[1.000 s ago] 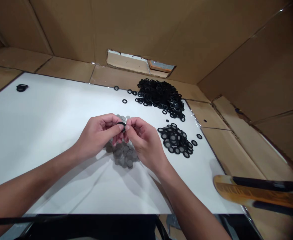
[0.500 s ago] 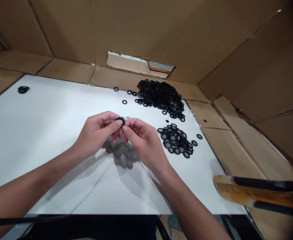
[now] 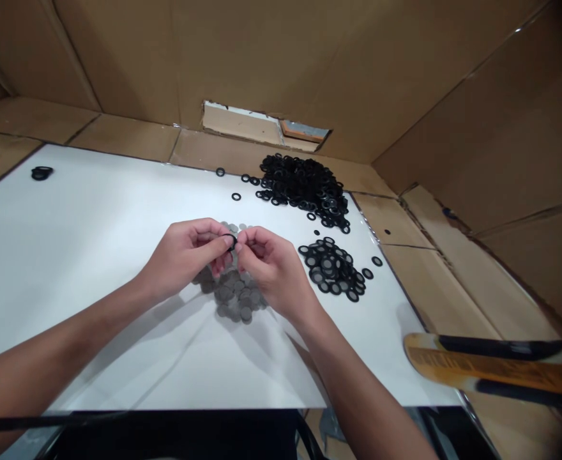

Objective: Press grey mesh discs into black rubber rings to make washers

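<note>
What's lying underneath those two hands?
Gray discs lie on the white tabletop beneath the left hand and right hand. The hands hide part of that pile from view.

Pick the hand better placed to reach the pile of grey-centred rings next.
Right, most likely. The right hand is nearer the pile of grey-centred rings, which lies on its side; the left hand is farther off, pinching a black ring.

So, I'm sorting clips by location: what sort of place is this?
Probably a makeshift small-parts workstation: a flat white tabletop with brown cardboard panels rising behind it, bearing a dense heap of small black rings and a loose pile of round grey discs.
</note>
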A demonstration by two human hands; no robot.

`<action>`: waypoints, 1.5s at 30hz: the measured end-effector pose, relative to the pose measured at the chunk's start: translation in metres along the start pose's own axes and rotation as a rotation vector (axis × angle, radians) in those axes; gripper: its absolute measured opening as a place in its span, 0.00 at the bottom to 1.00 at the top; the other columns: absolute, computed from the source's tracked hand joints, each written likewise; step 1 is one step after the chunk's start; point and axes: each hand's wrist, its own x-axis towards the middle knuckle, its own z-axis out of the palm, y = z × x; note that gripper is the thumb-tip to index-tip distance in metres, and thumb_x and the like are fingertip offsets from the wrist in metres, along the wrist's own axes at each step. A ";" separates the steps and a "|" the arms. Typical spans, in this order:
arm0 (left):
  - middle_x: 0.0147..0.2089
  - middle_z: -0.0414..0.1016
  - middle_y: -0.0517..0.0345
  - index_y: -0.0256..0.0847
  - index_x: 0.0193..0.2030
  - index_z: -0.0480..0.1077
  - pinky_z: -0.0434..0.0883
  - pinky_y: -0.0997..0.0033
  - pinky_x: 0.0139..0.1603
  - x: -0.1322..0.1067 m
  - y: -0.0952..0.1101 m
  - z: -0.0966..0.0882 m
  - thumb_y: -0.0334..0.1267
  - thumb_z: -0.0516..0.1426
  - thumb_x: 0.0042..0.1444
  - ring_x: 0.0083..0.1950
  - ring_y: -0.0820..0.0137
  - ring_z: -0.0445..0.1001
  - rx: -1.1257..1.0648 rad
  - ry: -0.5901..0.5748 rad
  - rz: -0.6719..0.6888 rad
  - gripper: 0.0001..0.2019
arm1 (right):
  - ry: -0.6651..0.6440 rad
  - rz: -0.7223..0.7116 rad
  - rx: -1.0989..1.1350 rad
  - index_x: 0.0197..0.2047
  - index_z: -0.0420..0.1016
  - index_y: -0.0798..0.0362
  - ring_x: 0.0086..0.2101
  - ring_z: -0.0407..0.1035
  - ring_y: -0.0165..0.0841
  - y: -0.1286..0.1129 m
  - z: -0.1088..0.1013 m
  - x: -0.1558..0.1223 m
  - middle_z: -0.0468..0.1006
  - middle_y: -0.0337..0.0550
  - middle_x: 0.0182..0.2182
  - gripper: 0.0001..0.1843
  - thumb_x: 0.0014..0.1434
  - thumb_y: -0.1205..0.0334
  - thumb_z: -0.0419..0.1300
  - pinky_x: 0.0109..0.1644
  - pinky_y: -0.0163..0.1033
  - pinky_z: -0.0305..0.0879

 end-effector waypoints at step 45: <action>0.28 0.76 0.61 0.37 0.36 0.74 0.75 0.73 0.31 -0.005 0.001 0.006 0.38 0.61 0.61 0.27 0.73 0.75 -0.175 0.015 0.034 0.07 | 0.033 -0.090 0.121 0.31 0.71 0.53 0.26 0.71 0.29 -0.006 0.007 -0.004 0.76 0.38 0.27 0.14 0.60 0.53 0.66 0.34 0.37 0.71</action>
